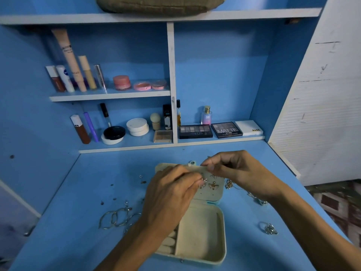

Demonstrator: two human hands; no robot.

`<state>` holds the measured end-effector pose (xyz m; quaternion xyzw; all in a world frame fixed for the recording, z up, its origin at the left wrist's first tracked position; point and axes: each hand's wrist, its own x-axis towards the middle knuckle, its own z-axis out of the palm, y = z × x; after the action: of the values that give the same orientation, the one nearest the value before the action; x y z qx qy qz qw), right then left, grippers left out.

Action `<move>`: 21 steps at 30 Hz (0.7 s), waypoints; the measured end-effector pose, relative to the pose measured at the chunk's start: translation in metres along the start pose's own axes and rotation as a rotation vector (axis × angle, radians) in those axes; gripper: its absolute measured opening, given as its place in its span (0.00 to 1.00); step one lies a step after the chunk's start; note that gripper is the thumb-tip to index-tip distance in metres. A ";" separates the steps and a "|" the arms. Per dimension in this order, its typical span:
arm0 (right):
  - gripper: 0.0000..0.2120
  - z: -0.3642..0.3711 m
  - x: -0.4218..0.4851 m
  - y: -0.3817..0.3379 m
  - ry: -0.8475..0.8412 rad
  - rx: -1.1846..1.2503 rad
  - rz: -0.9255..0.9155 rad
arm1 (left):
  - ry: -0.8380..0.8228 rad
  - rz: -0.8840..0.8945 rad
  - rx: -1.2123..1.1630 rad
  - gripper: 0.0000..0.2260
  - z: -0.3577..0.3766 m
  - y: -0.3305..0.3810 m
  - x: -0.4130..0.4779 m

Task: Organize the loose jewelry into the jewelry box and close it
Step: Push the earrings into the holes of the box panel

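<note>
A cream jewelry box [201, 231] lies open on the blue desk, its lid [213, 194] flat behind the base. Several gold earrings [213, 186] are pinned to the lid's panel. My left hand [172, 194] covers the lid's left part, and its fingertips pinch a small gold earring [204, 180] against the panel. My right hand [240, 171] pinches the panel's top edge near the clasp. Loose silver hoops [115, 220] lie left of the box, a sparkly ring [269, 228] lies right of it, and a chain [229, 183] sits under my right wrist.
Small studs and beads [143, 181] are scattered on the desk [78, 241] left of the lid. Shelves behind hold makeup palettes [195, 131], compacts [137, 127], tubes and a perfume bottle [207, 115]. A white panel [322, 114] bounds the right side.
</note>
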<state>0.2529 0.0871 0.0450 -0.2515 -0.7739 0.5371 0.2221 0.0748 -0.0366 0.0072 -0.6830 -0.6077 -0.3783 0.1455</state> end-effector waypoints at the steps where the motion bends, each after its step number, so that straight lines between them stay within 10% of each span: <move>1: 0.11 -0.001 -0.001 0.000 -0.008 -0.005 -0.003 | 0.000 0.017 -0.002 0.08 -0.002 0.000 -0.002; 21: 0.09 0.018 -0.050 -0.006 -0.242 -0.285 -0.089 | 0.023 0.239 0.174 0.03 -0.039 -0.036 -0.083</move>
<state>0.2797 0.0408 0.0406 -0.1794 -0.8735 0.4380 0.1134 0.0302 -0.1144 -0.0339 -0.7308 -0.5508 -0.3123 0.2551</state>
